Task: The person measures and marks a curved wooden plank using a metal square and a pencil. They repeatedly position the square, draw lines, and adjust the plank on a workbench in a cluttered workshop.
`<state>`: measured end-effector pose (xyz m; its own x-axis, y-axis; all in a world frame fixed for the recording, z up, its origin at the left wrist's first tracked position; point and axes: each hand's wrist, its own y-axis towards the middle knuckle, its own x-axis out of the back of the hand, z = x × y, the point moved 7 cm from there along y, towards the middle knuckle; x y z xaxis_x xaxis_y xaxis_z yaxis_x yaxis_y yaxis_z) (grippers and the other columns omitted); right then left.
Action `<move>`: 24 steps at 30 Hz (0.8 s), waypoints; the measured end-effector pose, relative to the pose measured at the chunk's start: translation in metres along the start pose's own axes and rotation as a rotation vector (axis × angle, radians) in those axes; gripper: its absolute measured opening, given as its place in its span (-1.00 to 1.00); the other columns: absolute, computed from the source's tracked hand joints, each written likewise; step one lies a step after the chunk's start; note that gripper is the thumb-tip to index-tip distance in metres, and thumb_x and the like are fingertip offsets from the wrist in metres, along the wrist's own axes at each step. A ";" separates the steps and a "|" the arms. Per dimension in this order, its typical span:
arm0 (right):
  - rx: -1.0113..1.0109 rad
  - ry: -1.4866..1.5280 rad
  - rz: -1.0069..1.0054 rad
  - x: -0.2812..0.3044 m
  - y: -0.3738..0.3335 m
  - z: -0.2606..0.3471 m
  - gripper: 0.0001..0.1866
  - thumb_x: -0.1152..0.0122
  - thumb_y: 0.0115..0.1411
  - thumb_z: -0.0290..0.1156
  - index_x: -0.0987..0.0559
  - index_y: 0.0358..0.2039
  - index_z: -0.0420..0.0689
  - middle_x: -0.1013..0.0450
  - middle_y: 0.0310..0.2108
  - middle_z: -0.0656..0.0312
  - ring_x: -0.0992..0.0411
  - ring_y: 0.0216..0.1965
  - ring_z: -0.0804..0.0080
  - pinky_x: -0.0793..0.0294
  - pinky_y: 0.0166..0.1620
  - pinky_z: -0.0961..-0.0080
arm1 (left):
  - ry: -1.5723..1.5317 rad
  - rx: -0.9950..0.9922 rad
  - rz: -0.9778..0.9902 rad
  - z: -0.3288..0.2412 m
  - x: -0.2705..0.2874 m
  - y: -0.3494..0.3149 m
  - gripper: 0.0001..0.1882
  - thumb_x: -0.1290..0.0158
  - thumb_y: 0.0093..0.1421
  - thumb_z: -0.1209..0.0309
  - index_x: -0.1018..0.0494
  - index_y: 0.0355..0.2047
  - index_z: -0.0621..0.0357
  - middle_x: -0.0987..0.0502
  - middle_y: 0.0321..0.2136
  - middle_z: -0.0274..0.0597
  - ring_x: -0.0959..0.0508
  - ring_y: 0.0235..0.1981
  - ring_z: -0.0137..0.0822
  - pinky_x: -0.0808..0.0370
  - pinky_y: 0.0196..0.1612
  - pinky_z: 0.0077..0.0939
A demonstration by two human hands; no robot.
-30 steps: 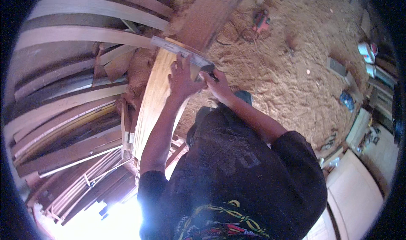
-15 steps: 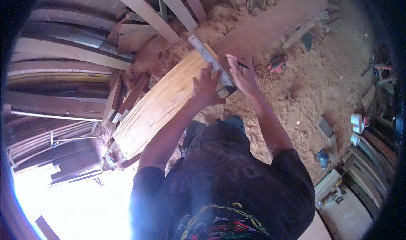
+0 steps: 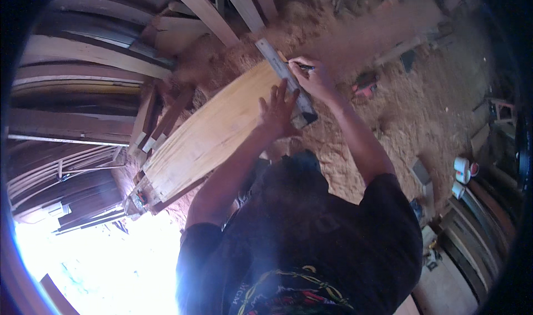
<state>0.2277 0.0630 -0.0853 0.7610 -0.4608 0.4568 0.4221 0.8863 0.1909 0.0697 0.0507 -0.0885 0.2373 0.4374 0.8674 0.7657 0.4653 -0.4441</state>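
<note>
The left hand lies flat, fingers spread, pinning the metal square across the pale plank. The right hand pinches a pencil beside the square's edge.

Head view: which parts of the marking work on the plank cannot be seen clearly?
- Pencil tip and any drawn line: too small, partly covered by the right hand.
- Metal square: its lower part is hidden under the left hand.
- Plank: its near end merges into glare at the lower left.
- Small things on the sawdust floor: too blurred to identify.
</note>
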 end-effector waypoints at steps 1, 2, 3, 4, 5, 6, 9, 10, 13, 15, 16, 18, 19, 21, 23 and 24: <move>-0.023 0.007 0.019 0.009 -0.017 0.001 -0.77 -0.23 0.41 -0.23 -0.70 -0.12 -0.09 -0.65 -0.41 0.06 -0.63 -0.43 0.23 -0.55 -0.34 0.34 | -0.008 -0.006 -0.020 0.000 -0.001 0.000 0.34 -0.53 -0.18 -0.11 0.00 0.52 -0.20 0.24 0.55 -0.03 0.10 0.52 0.19 -0.18 0.32 0.54; -0.027 0.027 0.032 0.021 -0.038 0.005 -0.77 -0.22 0.41 -0.24 -0.70 -0.14 -0.10 -0.64 -0.42 0.06 -0.63 -0.44 0.24 -0.54 -0.35 0.34 | -0.030 -0.015 -0.020 0.001 -0.004 -0.001 0.33 -0.54 -0.18 -0.10 0.00 0.52 -0.20 0.24 0.55 -0.03 0.10 0.52 0.21 -0.17 0.32 0.54; -0.035 0.003 0.064 0.032 -0.054 0.009 -0.79 -0.23 0.40 -0.29 -0.70 -0.12 -0.12 -0.64 -0.40 0.09 -0.61 -0.44 0.27 -0.54 -0.34 0.35 | -0.039 -0.026 -0.049 0.001 -0.002 0.000 0.32 -0.54 -0.18 -0.08 -0.01 0.52 -0.19 0.24 0.55 -0.02 0.09 0.52 0.22 -0.17 0.32 0.55; -0.014 -0.002 0.090 0.042 -0.068 0.016 -0.81 -0.24 0.40 -0.34 -0.71 -0.11 -0.13 -0.64 -0.38 0.12 -0.59 -0.44 0.30 -0.54 -0.32 0.36 | -0.061 -0.035 -0.029 0.002 -0.004 0.000 0.33 -0.54 -0.18 -0.08 -0.01 0.52 -0.20 0.24 0.55 -0.01 0.08 0.51 0.23 -0.17 0.32 0.55; 0.016 0.007 0.118 0.052 -0.083 0.025 -0.82 -0.24 0.39 -0.38 -0.71 -0.10 -0.15 -0.64 -0.35 0.14 -0.56 -0.44 0.34 -0.54 -0.31 0.38 | -0.073 -0.039 -0.020 0.002 -0.005 -0.002 0.33 -0.54 -0.19 -0.08 -0.01 0.52 -0.20 0.24 0.55 0.00 0.07 0.51 0.25 -0.18 0.32 0.55; -0.005 -0.049 0.151 0.061 -0.092 0.029 -0.83 -0.25 0.39 -0.38 -0.71 -0.14 -0.17 -0.63 -0.39 0.12 -0.56 -0.45 0.29 -0.53 -0.32 0.36 | -0.069 -0.046 -0.052 0.003 -0.001 0.000 0.33 -0.55 -0.19 -0.07 -0.01 0.52 -0.20 0.24 0.55 0.00 0.06 0.51 0.27 -0.18 0.32 0.55; -0.069 -0.184 0.293 0.069 -0.105 0.032 -0.79 -0.26 0.38 -0.33 -0.69 -0.27 -0.22 -0.57 -0.49 0.05 -0.54 -0.49 0.15 -0.50 -0.35 0.29 | -0.098 -0.059 -0.073 0.000 0.006 -0.002 0.36 -0.57 -0.23 -0.04 0.00 0.52 -0.22 0.21 0.55 0.02 0.03 0.49 0.30 -0.22 0.26 0.57; -0.112 -0.240 0.366 0.067 -0.103 0.028 -0.75 -0.26 0.38 -0.29 -0.68 -0.31 -0.23 -0.55 -0.52 0.03 -0.54 -0.50 0.10 -0.48 -0.37 0.26 | -0.096 -0.048 -0.045 -0.001 0.006 -0.002 0.36 -0.57 -0.24 -0.04 -0.01 0.52 -0.23 0.21 0.55 0.02 0.02 0.49 0.30 -0.22 0.25 0.57; -0.109 -0.374 0.357 0.058 -0.074 0.020 -0.62 -0.24 0.40 -0.17 -0.64 -0.39 -0.25 -0.48 -0.60 -0.05 -0.51 -0.54 0.00 -0.43 -0.41 0.18 | -0.081 -0.002 0.018 0.000 0.004 0.002 0.39 -0.57 -0.23 -0.01 0.03 0.54 -0.22 0.27 0.57 0.04 0.14 0.55 0.27 -0.10 0.36 0.57; -0.073 -0.399 0.312 0.045 -0.045 0.018 -0.57 -0.22 0.41 -0.11 -0.63 -0.41 -0.25 -0.46 -0.62 -0.07 -0.50 -0.56 -0.01 -0.41 -0.42 0.14 | -0.070 0.005 0.055 0.000 0.000 0.001 0.38 -0.57 -0.23 -0.02 0.02 0.54 -0.22 0.26 0.56 0.04 0.11 0.54 0.27 -0.12 0.34 0.56; -0.057 -0.392 0.306 0.037 -0.027 0.016 -0.55 -0.21 0.41 -0.08 -0.63 -0.41 -0.26 -0.47 -0.61 -0.08 -0.51 -0.56 0.00 -0.41 -0.42 0.12 | -0.064 -0.002 0.024 0.000 0.002 0.002 0.38 -0.57 -0.23 -0.03 0.02 0.54 -0.22 0.25 0.56 0.04 0.10 0.54 0.27 -0.13 0.33 0.55; -0.068 -0.359 0.313 0.020 0.007 0.012 -0.53 -0.21 0.39 -0.05 -0.64 -0.38 -0.27 -0.50 -0.56 -0.10 -0.54 -0.50 -0.04 -0.47 -0.36 0.08 | -0.052 -0.025 -0.020 0.001 0.004 -0.001 0.37 -0.56 -0.23 -0.04 0.01 0.53 -0.23 0.24 0.56 0.04 0.07 0.53 0.26 -0.16 0.32 0.54; -0.093 -0.336 0.325 0.010 0.024 0.008 -0.53 -0.23 0.37 -0.04 -0.66 -0.34 -0.27 -0.54 -0.51 -0.13 -0.57 -0.43 -0.09 -0.52 -0.31 0.07 | -0.051 -0.015 0.009 0.002 0.001 -0.001 0.37 -0.56 -0.24 -0.05 0.00 0.53 -0.23 0.24 0.56 0.04 0.06 0.52 0.26 -0.18 0.31 0.53; -0.046 -0.241 0.281 -0.003 0.054 0.008 -0.55 -0.23 0.36 -0.05 -0.68 -0.28 -0.26 -0.59 -0.45 -0.14 -0.61 -0.36 -0.12 -0.58 -0.24 0.07 | -0.047 -0.023 -0.009 0.001 0.004 -0.001 0.37 -0.56 -0.24 -0.07 -0.01 0.53 -0.23 0.24 0.56 0.03 0.04 0.51 0.25 -0.19 0.30 0.53; 0.096 -0.097 0.165 -0.009 0.072 0.017 -0.59 -0.21 0.38 -0.08 -0.69 -0.23 -0.23 -0.61 -0.41 -0.11 -0.63 -0.34 -0.09 -0.59 -0.22 0.10 | -0.052 -0.010 0.012 0.001 0.005 -0.001 0.36 -0.55 -0.23 -0.07 -0.01 0.52 -0.23 0.23 0.56 0.03 0.03 0.51 0.25 -0.20 0.29 0.53; 0.113 -0.111 0.148 -0.012 0.075 0.016 -0.63 -0.23 0.39 -0.11 -0.70 -0.18 -0.21 -0.63 -0.40 -0.07 -0.63 -0.36 -0.03 -0.59 -0.24 0.16 | -0.058 -0.009 0.013 0.000 0.006 -0.001 0.36 -0.55 -0.23 -0.08 -0.01 0.52 -0.22 0.23 0.56 0.03 0.03 0.51 0.25 -0.20 0.30 0.52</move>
<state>0.2417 0.1357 -0.0625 0.7489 -0.3230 0.5786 0.2476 0.9463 0.2078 0.0704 0.0527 -0.0828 0.2128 0.4875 0.8468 0.7683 0.4520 -0.4533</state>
